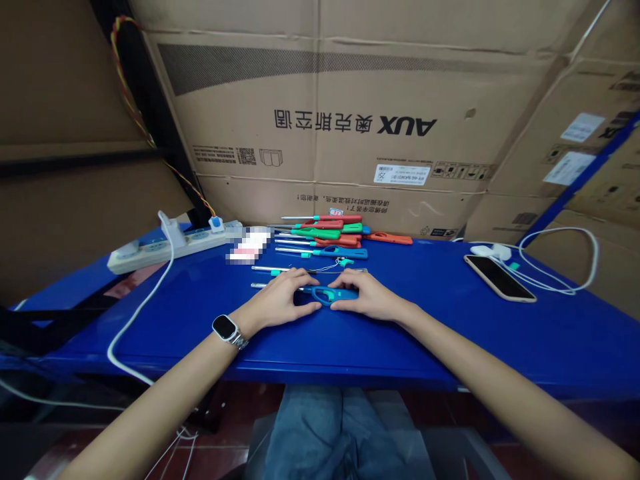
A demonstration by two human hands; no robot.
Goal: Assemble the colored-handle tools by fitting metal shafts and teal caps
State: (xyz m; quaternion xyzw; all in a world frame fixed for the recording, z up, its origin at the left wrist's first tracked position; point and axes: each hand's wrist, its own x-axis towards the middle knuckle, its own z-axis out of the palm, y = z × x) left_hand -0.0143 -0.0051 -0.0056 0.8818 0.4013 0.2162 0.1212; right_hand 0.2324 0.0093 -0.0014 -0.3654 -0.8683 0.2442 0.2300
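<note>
Right now I have both forearms stretched forward over the blue table [430, 347], wrists low, palms turned down and inward, fingertips facing each other. My left hand [285, 298], the one below the wristwatch [229, 330], arches over the neck of a blue lighter [345, 294], its thumb reaching along the near side towards the trigger loop. My right hand [373, 295] is closed on the handle end, fingers along the far edge and thumb along the near one. For the left, I can't tell from this view whether the fingers press on the lighter or merely arch around it.

The lighter lies crosswise between my hands, loop in the middle, metal tip poking out past the left knuckles. Just beyond it, another metal rod [263, 268] runs parallel; what it joins passes behind my fingers and is hard to make out. Farther back, more lighters [327, 234] in red, green, blue and orange lie bunched together, overlapping enough that I can't count them surely. A pixelated patch blots out something beside the power strip [170, 251]. Both arms run off the bottom of my view.
</note>
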